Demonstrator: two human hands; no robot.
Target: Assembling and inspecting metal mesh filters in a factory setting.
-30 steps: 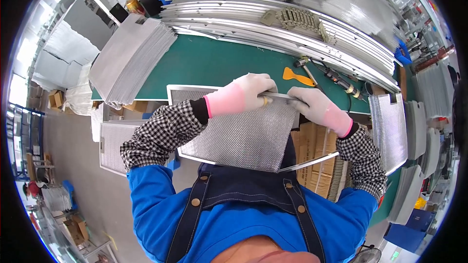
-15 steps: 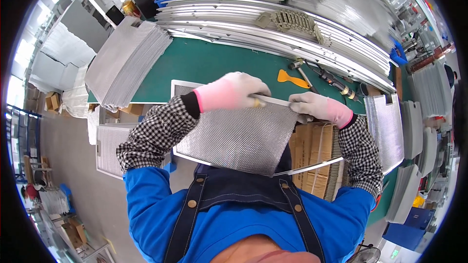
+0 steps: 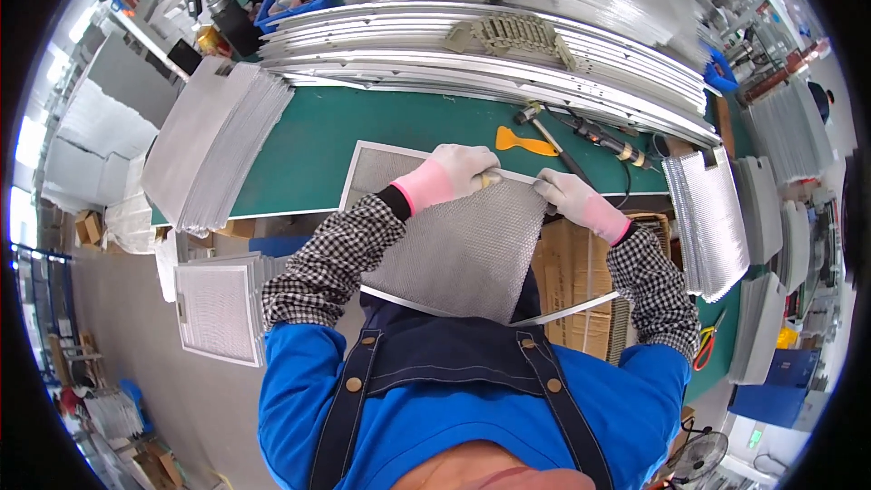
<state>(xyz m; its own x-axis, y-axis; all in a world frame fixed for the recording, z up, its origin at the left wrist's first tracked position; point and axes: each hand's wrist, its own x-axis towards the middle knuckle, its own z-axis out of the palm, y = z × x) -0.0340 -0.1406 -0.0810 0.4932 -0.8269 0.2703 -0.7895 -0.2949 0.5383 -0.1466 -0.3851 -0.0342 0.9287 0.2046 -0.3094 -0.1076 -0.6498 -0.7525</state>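
A silver metal mesh filter panel [image 3: 445, 254] with a thin pale metal frame lies in front of my body, its far part over the bench edge. My left hand [image 3: 454, 177], in a white and pink glove, is closed on the panel's far frame edge, fingers bent over the rim. At the far right corner my right hand [image 3: 581, 201], gloved alike, pinches the same edge; its fingertips are partly hidden. A loose frame strip [image 3: 573, 308] juts out to the right from the panel's near edge, apart from the mesh at the right side.
On the green bench [image 3: 336, 127] lie an orange scraper [image 3: 524, 142], a hammer [image 3: 555, 141] and a power screwdriver [image 3: 612, 143]. Long metal strips [image 3: 381, 45] lie behind. Mesh stacks stand left [image 3: 213, 141] and right [image 3: 706, 222]. Below the panel's right is a cardboard box [image 3: 567, 286].
The whole view has shifted slightly. My left hand has come nearer to my right along the frame edge, and the panel is turned a little. Both hands keep their grip.
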